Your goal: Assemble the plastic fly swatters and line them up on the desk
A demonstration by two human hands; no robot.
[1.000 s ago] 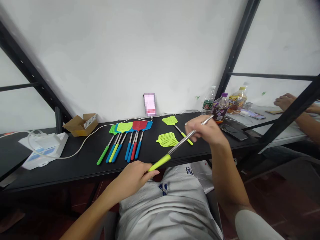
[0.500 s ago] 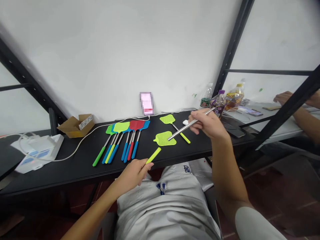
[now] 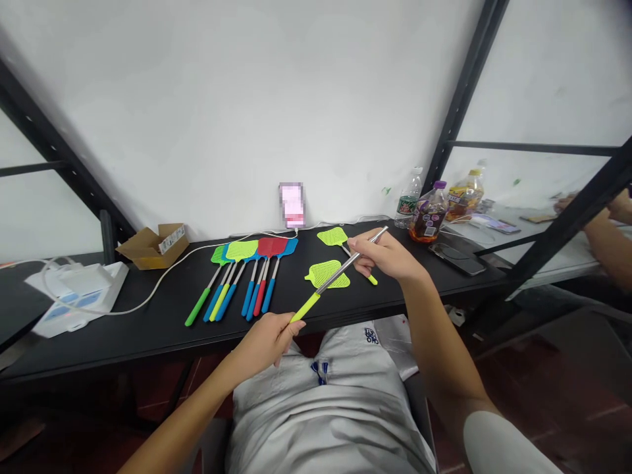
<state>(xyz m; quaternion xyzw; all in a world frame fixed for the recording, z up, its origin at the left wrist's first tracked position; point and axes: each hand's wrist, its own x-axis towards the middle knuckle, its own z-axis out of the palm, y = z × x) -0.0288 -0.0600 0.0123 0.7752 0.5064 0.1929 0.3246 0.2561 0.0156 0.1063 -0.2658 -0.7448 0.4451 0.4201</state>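
My left hand is closed round a yellow-green fly swatter handle above the table's front edge. Between thumb and fingers, my right hand grips a silver metal rod. The rod's lower end meets the top of the handle, and the two lie in one slanted line; I cannot tell how deep it sits. Below the rod, a detached yellow-green swatter head lies flat on the table. A whole yellow-green fly swatter lies behind, partly covered by my right hand.
Several fly swatters in green, blue, yellow-green and red lie left of centre. An open cardboard box and a white device are farther left. A phone leans on the wall. Bottles and a dark phone are right.
My right hand has moved left and down with the rod, bringing its lower end to the handle's top. Earlier a gap separated them. My left hand has barely moved.
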